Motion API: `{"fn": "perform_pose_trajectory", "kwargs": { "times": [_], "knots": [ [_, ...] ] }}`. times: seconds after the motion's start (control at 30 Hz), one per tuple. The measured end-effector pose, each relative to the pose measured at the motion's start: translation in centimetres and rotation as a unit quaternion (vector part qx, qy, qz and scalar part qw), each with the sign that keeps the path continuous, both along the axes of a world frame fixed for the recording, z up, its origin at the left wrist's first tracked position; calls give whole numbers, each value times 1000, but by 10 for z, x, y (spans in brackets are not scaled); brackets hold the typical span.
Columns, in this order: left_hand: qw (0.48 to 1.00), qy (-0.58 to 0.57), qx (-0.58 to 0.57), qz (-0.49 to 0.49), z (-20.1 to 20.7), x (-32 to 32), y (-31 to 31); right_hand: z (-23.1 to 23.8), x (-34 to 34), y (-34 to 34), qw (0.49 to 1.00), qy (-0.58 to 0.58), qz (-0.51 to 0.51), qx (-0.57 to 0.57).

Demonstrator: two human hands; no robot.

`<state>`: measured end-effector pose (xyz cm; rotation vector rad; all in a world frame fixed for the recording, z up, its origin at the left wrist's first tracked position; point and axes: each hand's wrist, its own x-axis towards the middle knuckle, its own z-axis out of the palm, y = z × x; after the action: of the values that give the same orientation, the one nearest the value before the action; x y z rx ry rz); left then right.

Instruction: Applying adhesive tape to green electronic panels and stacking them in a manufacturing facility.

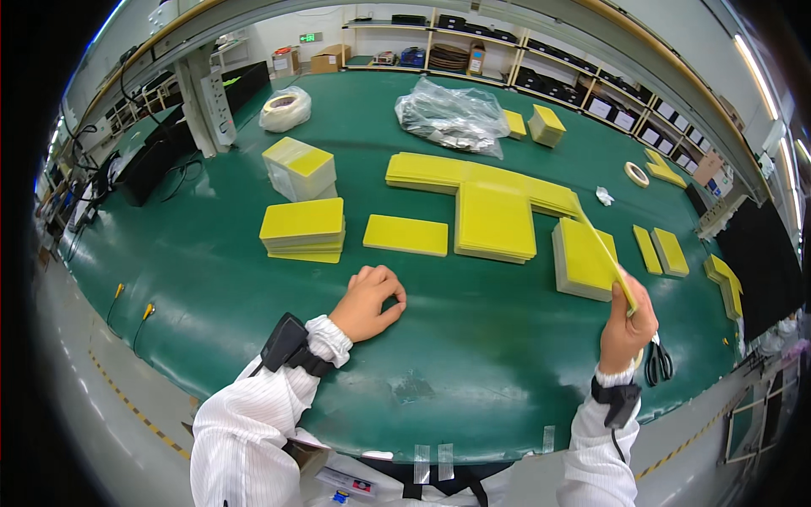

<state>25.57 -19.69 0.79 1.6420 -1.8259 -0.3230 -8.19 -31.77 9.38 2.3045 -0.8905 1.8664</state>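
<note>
My right hand (629, 325) pinches the near end of a thin yellow board (601, 241), which stands tilted nearly edge-on. Its far end reaches toward the right arm of a large T-shaped stack of yellow boards (494, 215). Just left of that hand sits a thick block of stacked yellow boards (583, 258). My left hand (369, 304) rests on the green table with fingers loosely curled and nothing visible in them. Beyond it lie a flat yellow rectangular stack (405, 235) and a taller, uneven yellow stack (302, 228).
Black-handled scissors (658, 363) lie beside my right wrist. Farther back are a plastic-wrapped stack (300, 173), a bagged roll (285, 110), a clear plastic bag (452, 118) and a tape roll (636, 174). Smaller yellow stacks (669, 253) stand at the right. The green table (473, 355) has a taped front edge.
</note>
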Motion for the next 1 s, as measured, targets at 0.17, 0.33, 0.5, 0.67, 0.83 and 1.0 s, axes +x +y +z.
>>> {"fn": "perform_pose_trajectory", "kwargs": {
  "times": [0.17, 0.33, 0.5, 0.67, 0.83, 1.0],
  "knots": [
    [1000, -4, 4, -6, 0, 1, 0, -30, -28, -57, 934, 344, -59, 75],
    [1000, -4, 7, 0, 1, 0, 0, -47, -35, -59, 851, 458, -115, 228],
    [1000, -11, 3, -6, 3, 0, 0, -52, -51, -68, 877, 448, -77, 156],
    [1000, -15, 4, -5, 3, 1, 0, -52, -38, -75, 923, 372, -102, -4],
    [1000, -17, -3, -4, 2, 0, 0, -45, -36, -75, 956, 275, -91, -51],
    [1000, -18, -4, -4, 3, 0, 0, -46, -41, -73, 970, 205, -85, -96]
  ]
}}
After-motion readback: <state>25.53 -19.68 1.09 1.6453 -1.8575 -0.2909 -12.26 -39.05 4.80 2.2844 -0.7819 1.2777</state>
